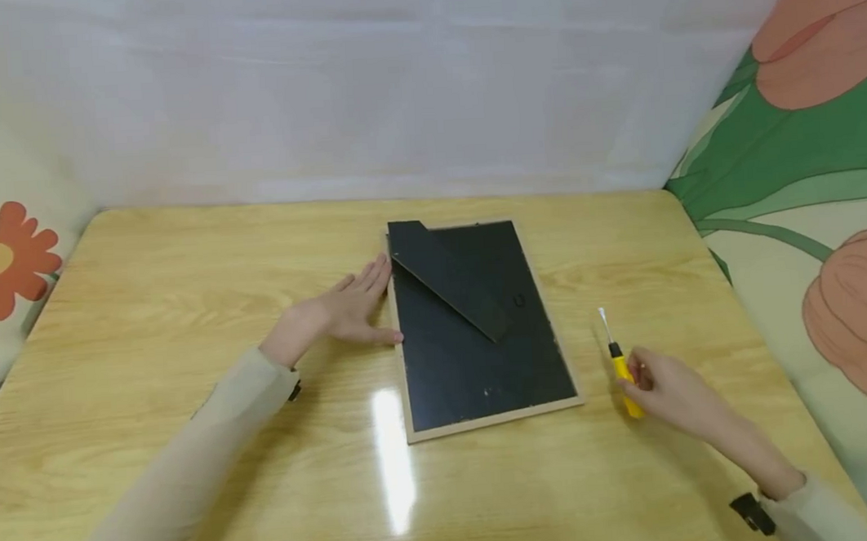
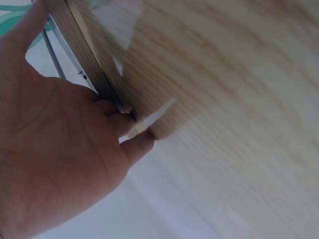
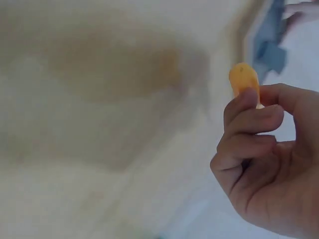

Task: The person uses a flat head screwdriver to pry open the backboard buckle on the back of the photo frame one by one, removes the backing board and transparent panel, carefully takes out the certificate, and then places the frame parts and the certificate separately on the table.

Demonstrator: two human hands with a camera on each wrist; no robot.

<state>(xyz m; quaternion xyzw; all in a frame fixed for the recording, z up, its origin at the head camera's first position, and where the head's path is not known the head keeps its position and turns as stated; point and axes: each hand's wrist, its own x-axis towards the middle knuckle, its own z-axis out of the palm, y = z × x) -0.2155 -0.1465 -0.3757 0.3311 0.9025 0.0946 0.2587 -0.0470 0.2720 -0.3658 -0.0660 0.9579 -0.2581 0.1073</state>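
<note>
A picture frame (image 1: 468, 367) with a pale wooden rim lies back side up on the table, its black backing showing. Its black easel leg (image 1: 433, 262) runs slantwise across the backing. My left hand (image 1: 351, 311) touches the frame's left edge with straight fingers, thumb spread lower along the rim. In the left wrist view, the fingertips meet the table right at the frame's side (image 2: 82, 55). To the right of the frame, my right hand (image 1: 671, 389) pinches a screwdriver (image 1: 621, 367) by its yellow handle, metal shaft pointing away from me. The right wrist view shows the handle's rounded end (image 3: 243, 77).
The wood-grain table (image 1: 219, 257) is glossy, with a bright reflection left of the frame's lower corner. A white cloth (image 1: 394, 85) hangs behind the table's far edge. Flower-patterned cloths (image 1: 825, 160) border both sides.
</note>
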